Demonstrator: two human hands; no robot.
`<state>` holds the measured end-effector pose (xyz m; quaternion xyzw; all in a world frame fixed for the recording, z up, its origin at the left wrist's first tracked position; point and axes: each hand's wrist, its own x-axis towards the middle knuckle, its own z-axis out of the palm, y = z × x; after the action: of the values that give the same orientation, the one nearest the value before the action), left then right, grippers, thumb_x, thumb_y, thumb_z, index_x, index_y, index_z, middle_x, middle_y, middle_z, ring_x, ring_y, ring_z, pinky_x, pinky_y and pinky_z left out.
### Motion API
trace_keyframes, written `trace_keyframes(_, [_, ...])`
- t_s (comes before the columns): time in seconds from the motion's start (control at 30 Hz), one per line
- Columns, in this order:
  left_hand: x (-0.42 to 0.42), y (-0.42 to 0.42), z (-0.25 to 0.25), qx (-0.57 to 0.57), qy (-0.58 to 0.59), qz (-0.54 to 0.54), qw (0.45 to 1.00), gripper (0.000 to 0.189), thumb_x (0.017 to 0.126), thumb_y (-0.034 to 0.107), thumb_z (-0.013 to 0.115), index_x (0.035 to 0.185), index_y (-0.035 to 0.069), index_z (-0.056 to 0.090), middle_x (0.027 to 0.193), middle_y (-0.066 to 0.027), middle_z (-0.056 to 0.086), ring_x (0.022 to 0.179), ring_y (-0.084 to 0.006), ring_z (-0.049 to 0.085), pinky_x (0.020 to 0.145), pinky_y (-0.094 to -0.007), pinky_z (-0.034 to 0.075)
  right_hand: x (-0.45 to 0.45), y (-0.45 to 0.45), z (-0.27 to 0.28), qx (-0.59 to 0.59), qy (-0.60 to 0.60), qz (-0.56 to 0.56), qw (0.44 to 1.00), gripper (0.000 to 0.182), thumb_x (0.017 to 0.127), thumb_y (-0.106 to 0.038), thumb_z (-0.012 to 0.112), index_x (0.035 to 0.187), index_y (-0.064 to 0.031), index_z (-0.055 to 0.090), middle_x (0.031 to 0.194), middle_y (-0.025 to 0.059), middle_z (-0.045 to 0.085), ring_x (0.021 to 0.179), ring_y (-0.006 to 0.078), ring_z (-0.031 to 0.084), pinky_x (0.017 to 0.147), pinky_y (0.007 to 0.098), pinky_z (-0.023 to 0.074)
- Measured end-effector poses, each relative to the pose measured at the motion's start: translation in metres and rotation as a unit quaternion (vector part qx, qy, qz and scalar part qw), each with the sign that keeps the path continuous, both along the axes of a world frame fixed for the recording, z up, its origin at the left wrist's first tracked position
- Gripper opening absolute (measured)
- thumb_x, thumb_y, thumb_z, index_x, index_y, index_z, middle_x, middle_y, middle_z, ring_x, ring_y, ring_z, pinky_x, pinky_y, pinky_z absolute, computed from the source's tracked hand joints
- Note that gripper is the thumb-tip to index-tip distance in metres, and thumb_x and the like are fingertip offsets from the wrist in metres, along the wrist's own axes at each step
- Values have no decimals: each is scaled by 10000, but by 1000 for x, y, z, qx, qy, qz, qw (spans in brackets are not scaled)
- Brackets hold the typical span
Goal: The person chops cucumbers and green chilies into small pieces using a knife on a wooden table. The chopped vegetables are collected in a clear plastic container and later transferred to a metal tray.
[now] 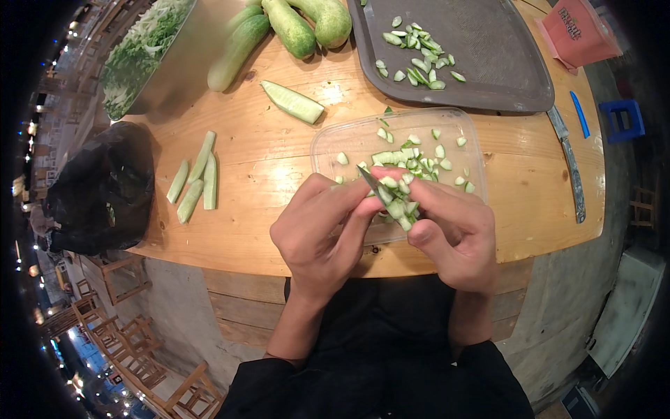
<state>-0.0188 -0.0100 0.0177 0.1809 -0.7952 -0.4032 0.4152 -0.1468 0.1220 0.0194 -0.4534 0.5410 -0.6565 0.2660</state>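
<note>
Over a clear plastic lid or shallow tray (324, 141), both hands meet at a bunch of cut cucumber pieces. My left hand (327, 225) grips a knife, whose dark blade (369, 179) points up and left against the pieces; its handle is hidden. My right hand (455, 225) pinches the cut cucumber (400, 205) between thumb and fingers. Small cucumber pieces (413, 162) lie scattered on the plastic beneath. To the left rest several peeled-looking cucumber strips (210, 180), and above the hands is a halved cucumber (293, 102).
Whole cucumbers (289, 29) lie at the back beside a bowl of shredded greens (144, 57). A grey tray (487, 52) holds cucumber pieces. A second knife (571, 173), a blue strip (579, 114) and a pink container (581, 34) are right; a black plastic bag (104, 188) is left.
</note>
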Motion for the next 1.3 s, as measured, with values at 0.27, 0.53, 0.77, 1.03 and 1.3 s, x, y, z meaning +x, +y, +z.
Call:
trace_keyframes(0.27, [-2, -1, 4, -81, -37, 3, 996, 225, 792, -40, 832, 1013, -24, 789, 718, -86, 675, 599, -225, 544, 565, -333, 449, 11, -6, 7, 44, 79, -109, 990, 342, 937, -44, 788, 1233, 94, 687, 884, 141, 695, 752, 171, 631, 661, 306, 486])
trace_keyframes(0.53, [1, 4, 11, 151, -21, -72, 986, 198, 915, -60, 739, 1109, -34, 769, 748, -67, 709, 672, -128, 630, 584, -260, 480, 15, 3, 23, 56, -211, -81, 973, 378, 967, -8, 731, 1313, 113, 636, 1186, 206, 741, 1004, 172, 690, 825, 312, 554])
trace_keyframes(0.77, [10, -6, 10, 256, -11, -135, 957, 182, 919, -90, 692, 1073, -34, 770, 774, -64, 711, 622, -82, 581, 548, -249, 434, -11, 6, 9, -12, 68, 40, 997, 486, 912, -32, 780, 1352, 92, 615, 1348, 219, 710, 1086, 287, 726, 934, 383, 571])
trace_keyframes(1.03, [10, -8, 14, 25, -95, -49, 994, 230, 814, -97, 737, 1019, -4, 783, 715, -85, 635, 602, -191, 552, 539, -322, 425, 4, 3, 6, 25, 66, -54, 996, 410, 893, -64, 821, 1247, 87, 678, 1100, 184, 765, 876, 251, 723, 805, 339, 564])
trace_keyframes(1.3, [-4, -4, 13, -153, -88, -55, 983, 233, 827, -18, 807, 1051, -23, 742, 718, -76, 632, 629, -255, 561, 571, -374, 459, 20, -5, 15, 136, -14, -167, 976, 309, 987, -55, 739, 1252, 92, 682, 947, 137, 725, 820, 148, 651, 738, 299, 521])
